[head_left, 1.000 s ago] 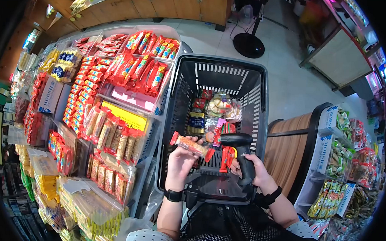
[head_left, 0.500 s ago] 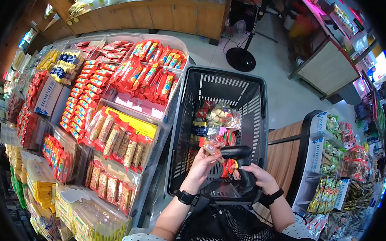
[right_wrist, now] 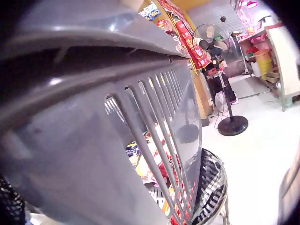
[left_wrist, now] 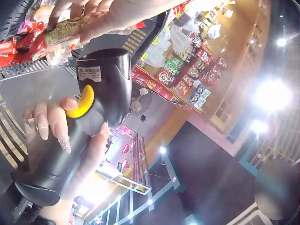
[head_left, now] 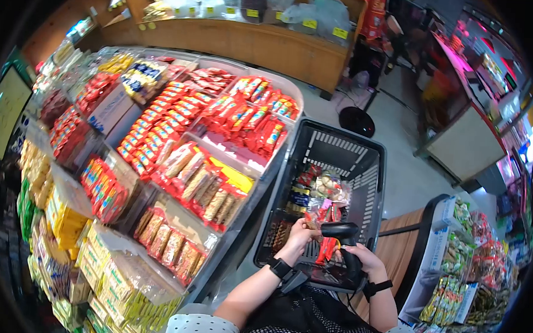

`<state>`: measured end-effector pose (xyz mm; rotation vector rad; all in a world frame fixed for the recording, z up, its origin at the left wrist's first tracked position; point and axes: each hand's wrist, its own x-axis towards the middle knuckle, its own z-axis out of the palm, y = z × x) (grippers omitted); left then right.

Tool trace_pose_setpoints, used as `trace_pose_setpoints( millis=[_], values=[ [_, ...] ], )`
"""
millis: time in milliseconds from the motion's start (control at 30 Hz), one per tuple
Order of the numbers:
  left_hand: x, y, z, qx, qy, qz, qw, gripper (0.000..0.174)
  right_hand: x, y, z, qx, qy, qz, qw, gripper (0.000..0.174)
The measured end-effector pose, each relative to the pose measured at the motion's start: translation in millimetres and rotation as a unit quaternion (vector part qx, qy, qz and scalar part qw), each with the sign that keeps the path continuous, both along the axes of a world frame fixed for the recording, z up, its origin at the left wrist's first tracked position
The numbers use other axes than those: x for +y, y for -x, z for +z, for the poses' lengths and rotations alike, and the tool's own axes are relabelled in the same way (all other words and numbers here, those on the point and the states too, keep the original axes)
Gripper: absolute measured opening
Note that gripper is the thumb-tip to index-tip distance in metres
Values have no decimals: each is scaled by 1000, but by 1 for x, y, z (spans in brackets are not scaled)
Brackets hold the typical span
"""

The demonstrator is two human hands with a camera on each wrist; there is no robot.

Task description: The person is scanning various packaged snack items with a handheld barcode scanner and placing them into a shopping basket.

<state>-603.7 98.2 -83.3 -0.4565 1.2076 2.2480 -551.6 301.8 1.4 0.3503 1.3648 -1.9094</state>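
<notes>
In the left wrist view, the left hand [left_wrist: 119, 18] pinches a clear-wrapped snack bar [left_wrist: 70, 29] with a red end. Below it, the right hand [left_wrist: 51, 126] grips the handle of a black scanner [left_wrist: 112, 77], one fingertip on its yellow trigger [left_wrist: 83, 102]. Seen from the head, the left hand [head_left: 301, 236] and right hand [head_left: 363, 259] are close together over the near end of a dark basket [head_left: 381, 190]. Packaged snacks [head_left: 332, 187] lie inside it. The basket's slotted wall [right_wrist: 84, 154] fills much of the right wrist view, which shows neither hand clearly.
Bins of wrapped snacks [head_left: 160, 122] stand left of the basket. A rack of green and red packets [head_left: 455, 255] is at the right, beside a wood-grain panel [head_left: 398, 246]. A standing fan [right_wrist: 233, 125] is beyond the basket.
The head view has turned, so basket and bins sit lower and further right. The left hand has brought the bar closer to the scanner's head; the right hand keeps its hold.
</notes>
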Motion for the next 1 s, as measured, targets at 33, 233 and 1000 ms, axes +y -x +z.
trace_pose_setpoints(
  millis=[33, 233, 1000],
  values=[
    [2, -3, 23, -5, 87, 34, 996, 43, 0, -1, 0, 7, 7, 3, 1000, 26],
    [-40, -7, 66, 257, 292, 121, 913, 38, 0, -8, 2, 8, -23, 12, 1000, 24],
    [-66, 67, 156, 520, 600, -5, 608, 19, 17, 7, -5, 55, 22, -130, 990, 30]
  ],
)
